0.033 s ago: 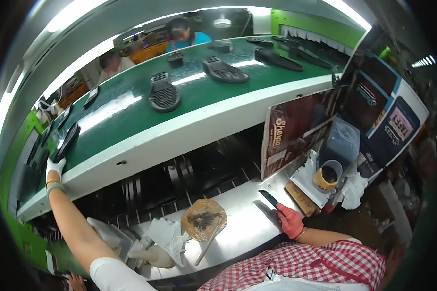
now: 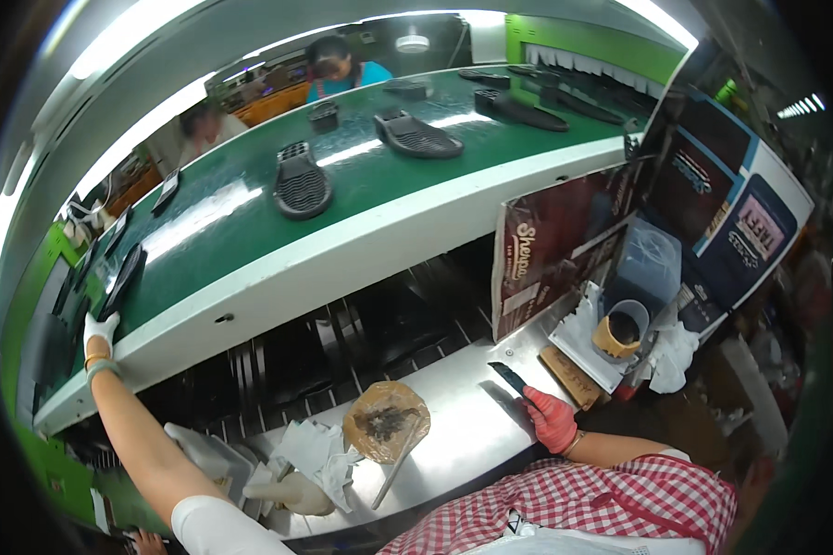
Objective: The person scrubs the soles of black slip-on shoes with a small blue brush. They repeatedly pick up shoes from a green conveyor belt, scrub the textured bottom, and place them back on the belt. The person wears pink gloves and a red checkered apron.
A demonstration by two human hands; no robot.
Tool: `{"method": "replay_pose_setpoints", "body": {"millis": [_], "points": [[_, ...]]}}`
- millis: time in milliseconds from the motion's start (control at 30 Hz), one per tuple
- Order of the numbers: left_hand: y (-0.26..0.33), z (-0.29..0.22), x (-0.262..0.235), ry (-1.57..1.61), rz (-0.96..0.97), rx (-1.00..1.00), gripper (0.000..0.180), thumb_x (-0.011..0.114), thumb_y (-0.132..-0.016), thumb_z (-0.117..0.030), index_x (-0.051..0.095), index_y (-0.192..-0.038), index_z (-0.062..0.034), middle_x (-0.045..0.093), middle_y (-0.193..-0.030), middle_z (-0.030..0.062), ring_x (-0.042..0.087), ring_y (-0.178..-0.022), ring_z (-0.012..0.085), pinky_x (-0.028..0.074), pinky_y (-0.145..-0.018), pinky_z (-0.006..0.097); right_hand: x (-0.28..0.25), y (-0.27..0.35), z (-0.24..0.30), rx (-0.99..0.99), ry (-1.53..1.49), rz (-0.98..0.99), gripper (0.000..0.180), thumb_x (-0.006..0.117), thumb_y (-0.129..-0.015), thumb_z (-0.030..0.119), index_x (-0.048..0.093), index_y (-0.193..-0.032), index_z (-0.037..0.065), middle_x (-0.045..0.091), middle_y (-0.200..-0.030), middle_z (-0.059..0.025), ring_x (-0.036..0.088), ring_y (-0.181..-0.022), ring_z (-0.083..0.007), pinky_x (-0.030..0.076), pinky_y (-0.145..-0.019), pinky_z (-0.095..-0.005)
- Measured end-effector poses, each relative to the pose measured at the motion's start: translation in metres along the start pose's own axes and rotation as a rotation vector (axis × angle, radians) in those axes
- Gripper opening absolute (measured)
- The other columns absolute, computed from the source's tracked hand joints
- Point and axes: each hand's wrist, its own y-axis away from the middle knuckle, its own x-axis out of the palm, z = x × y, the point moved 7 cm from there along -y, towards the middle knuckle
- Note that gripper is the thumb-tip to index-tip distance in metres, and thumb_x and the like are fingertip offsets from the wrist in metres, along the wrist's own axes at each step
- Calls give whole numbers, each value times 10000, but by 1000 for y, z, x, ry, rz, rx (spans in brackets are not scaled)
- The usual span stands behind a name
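At the far left, my left hand (image 2: 100, 330), in a white glove, reaches up over the white edge of a green conveyor belt (image 2: 217, 254). Its thumb and fingers look spread, right by the lower end of a black shoe sole (image 2: 123, 279); whether they touch it is hard to see. A knife (image 2: 509, 377) with a dark blade is gripped in my right hand (image 2: 552, 421), which wears a pinkish-red glove. The blade points up and left above the metal shelf (image 2: 463, 398). More black soles, such as a ridged one (image 2: 303, 185) and another (image 2: 418, 137), lie along the belt.
On the shelf sit a round brown pad (image 2: 386, 421) with dark smears, a thin stick (image 2: 400, 467), white cloths (image 2: 315, 453) and a wooden block (image 2: 574, 377). A cup (image 2: 617, 331) stands before a dark red board (image 2: 555, 250). Across the belt, a person in blue (image 2: 338, 74) bends forward.
The whole view has shifted very slightly. My left hand remains by the black sole, and my right hand still holds the knife.
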Motion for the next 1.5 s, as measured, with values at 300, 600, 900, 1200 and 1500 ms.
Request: {"method": "replay_pose_setpoints", "body": {"millis": [300, 600, 900, 1200, 1500], "points": [[35, -26, -16, 739, 49, -93, 683, 668, -760, -447, 518, -1246, 10, 503, -1300, 98, 477, -1172, 204, 338, -986, 332, -10, -3, 17, -169, 124, -27, 390, 625, -809, 121, 544, -1185, 60, 631, -1045, -135, 627, -852, -288, 517, -730, -341], [321, -202, -2, 1784, 300, 10, 492, 502, -907, -276, 410, -1256, 58, 506, -1192, 182, 524, -1056, 298, 444, -951, 432, -36, 6, -4, -119, -160, -121, 390, 547, -870, 114, 509, -1256, 72, 531, -1243, -135, 549, -1066, -288, 449, -897, -332], [648, -262, 63, 718, 330, 558, 779, 811, -613, -197, 477, -1298, -38, 404, -1205, 151, 416, -1145, 288, 330, -990, 392, -203, -22, -8, 335, -635, -434, 227, 567, -892, 111, 594, -1096, 15, 644, -912, -60, 609, -738, -95, 503, -682, -232], [728, -260, 152, 1775, 1465, -895, 627, 319, -936, -504, 343, -1349, -33, 399, -1366, 171, 431, -1227, 278, 373, -995, 436, -242, -52, -64, 561, -328, -215, 312, 615, -864, 293, 638, -1028, 28, 634, -764, -53, 587, -611, -110, 468, -584, -243], [746, -328, 154, 1792, 1681, -1002, 556, 347, -943, -428, 395, -1324, -26, 484, -1278, 214, 482, -1159, 409, 461, -894, 512, -235, -57, -88, 540, -286, -172, 306, 620, -854, 319, 655, -1006, 56, 618, -749, -32, 567, -587, -101, 451, -563, -233]]}}
